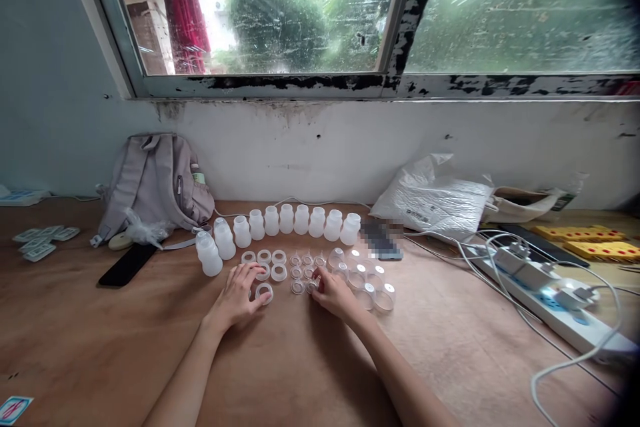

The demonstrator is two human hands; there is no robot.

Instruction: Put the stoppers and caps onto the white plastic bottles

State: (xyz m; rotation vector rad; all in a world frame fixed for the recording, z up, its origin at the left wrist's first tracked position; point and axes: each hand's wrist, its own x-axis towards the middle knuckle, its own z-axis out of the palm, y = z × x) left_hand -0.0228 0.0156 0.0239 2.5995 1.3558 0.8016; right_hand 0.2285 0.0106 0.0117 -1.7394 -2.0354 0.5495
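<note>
My left hand (239,297) is curled over the white bottle collar rings, with thumb and fingers around the nearest ring (264,293). More rings (279,272) lie in rows beside it, some partly covered by my fingers. My right hand (331,290) pinches a clear bottle nipple (313,285) at the right of a small grid of nipples (297,273); my fingers partly hide it. To the right of that hand stand several clear dome caps (384,297). Frosted baby bottles (271,220), upright and without tops, form an arc behind the small parts.
At the back left are a grey backpack (155,187), a plastic bag (147,227) and a black phone (127,265). A pixelated dark object (383,240) and a silver package (435,197) lie back right. A power strip (565,300) with loose cables occupies the right side.
</note>
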